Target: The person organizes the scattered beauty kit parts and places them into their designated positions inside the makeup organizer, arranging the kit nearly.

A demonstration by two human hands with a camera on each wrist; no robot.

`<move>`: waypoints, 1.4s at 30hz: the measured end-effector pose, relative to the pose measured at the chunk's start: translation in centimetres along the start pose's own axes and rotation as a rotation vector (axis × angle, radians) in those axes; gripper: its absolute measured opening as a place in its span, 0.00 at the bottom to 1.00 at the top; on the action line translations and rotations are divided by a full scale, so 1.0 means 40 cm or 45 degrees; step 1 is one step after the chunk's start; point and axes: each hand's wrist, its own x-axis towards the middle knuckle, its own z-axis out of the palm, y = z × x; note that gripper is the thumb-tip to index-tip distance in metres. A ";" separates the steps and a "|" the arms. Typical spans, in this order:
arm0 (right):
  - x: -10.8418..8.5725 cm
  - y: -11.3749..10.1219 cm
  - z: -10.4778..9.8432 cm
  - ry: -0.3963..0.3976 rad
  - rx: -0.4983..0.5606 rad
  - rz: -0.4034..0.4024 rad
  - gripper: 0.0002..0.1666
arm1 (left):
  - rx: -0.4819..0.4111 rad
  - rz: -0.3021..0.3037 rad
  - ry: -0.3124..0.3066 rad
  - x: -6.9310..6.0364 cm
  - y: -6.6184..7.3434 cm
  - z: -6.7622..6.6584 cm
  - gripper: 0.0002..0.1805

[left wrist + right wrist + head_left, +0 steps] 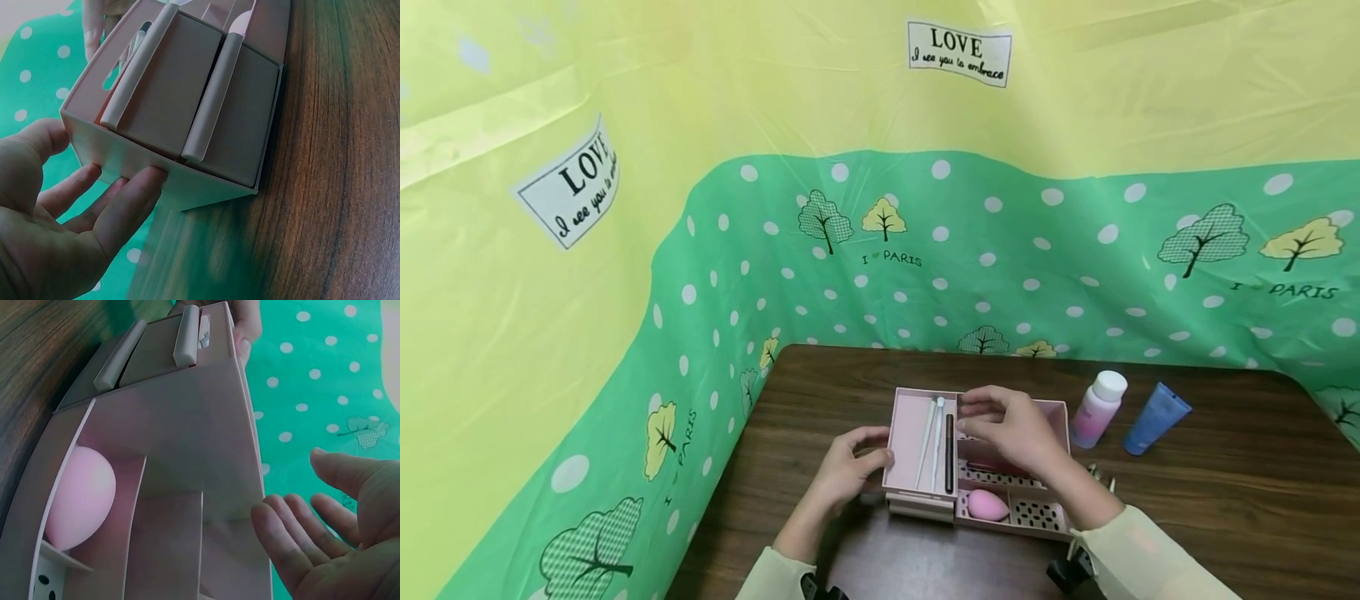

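A pink desktop organizer [921,502] stands on the table. In its top tray at the left lie two slim white-handled brushes [935,442] and a dark pencil-like stick [950,454]. Against the organizer's left side rest the fingertips of my left hand [75,219], with the thumb near an upper edge. My right hand [1017,429] hovers over the right-hand compartments, fingers loosely bent and holding nothing; the right wrist view has its fingertips beside the organizer's rim. A pink makeup sponge [81,499] sits in the front compartment. Two drawers [181,81] at the front left appear closed.
Right of the organizer stand a pink-and-white bottle [1097,410] with a white cap and a blue tube [1156,419]. Small metallic items [1102,477], hard to make out, lie by the right forearm. A green and yellow curtain [880,217] borders the brown wooden table [1225,483].
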 end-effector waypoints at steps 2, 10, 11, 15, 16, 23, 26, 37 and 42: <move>-0.005 0.006 -0.008 0.006 -0.005 0.005 0.25 | 0.001 0.003 -0.002 0.000 0.001 0.000 0.25; -0.029 0.030 -0.036 0.032 -0.075 -0.014 0.22 | 0.015 0.015 0.003 -0.001 0.001 -0.003 0.25; -0.033 0.032 -0.040 0.033 -0.083 -0.018 0.22 | 0.015 0.016 0.003 -0.001 0.000 -0.004 0.25; -0.045 0.045 -0.054 0.044 -0.107 -0.026 0.21 | 0.005 0.006 -0.001 0.001 -0.005 -0.005 0.25; -0.047 0.048 -0.057 0.049 -0.111 -0.024 0.22 | -0.008 -0.006 -0.005 0.001 -0.006 -0.005 0.25; -0.070 0.080 -0.082 0.096 -0.166 0.024 0.22 | -0.050 -0.051 -0.020 0.003 -0.007 -0.006 0.26; -0.083 0.094 -0.094 0.102 -0.160 0.051 0.22 | -0.051 -0.052 -0.020 0.004 -0.007 -0.005 0.25; -0.131 0.141 -0.127 0.135 -0.156 0.141 0.19 | -0.042 -0.056 -0.032 0.005 -0.008 -0.009 0.25; -0.151 0.155 -0.137 0.132 -0.101 0.155 0.17 | -0.045 -0.052 -0.035 0.006 -0.009 -0.009 0.25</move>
